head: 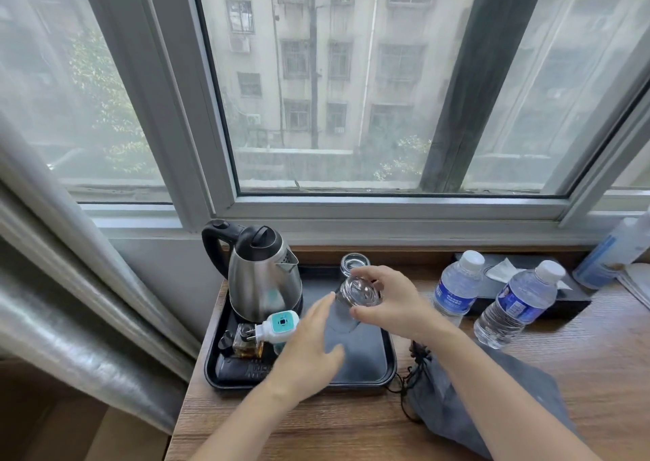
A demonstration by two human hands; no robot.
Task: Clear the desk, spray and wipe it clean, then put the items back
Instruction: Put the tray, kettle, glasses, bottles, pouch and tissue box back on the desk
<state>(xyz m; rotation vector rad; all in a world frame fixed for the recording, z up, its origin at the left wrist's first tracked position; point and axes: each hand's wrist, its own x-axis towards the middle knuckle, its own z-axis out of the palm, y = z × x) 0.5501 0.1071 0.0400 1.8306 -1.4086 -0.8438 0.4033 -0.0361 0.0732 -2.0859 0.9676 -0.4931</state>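
The right hand (390, 305) grips a clear drinking glass (358, 290) turned upside down, fingers and thumb curled round its sides, and holds it just above the back part of a black tray (390, 365). The left hand (309, 351) is flat and relaxed with fingers straight, hovering over a grey mat (362, 351) that lines the tray, its fingertips close to the glass; whether it touches the mat cannot be told. A second glass (353, 261) stands upside down at the tray's rear edge, just behind the held one. On the tray's left side sits a steel kettle (262, 277) with a black handle and lid, and in front of it lie a white plug-in device with a teal face (278, 325) and a small bottle of amber liquid (246, 344). The tray rests on the left end of the wooden desk (316, 425) below a window (351, 84). To its right stand two water bottles (455, 284) (515, 304), a black tissue box (527, 277) behind them, and a spray bottle with a blue label (612, 253) leaning at the far right. A grey drawstring bag (467, 400) lies on the desk under the right forearm. A curtain (52, 284) hangs at the left.
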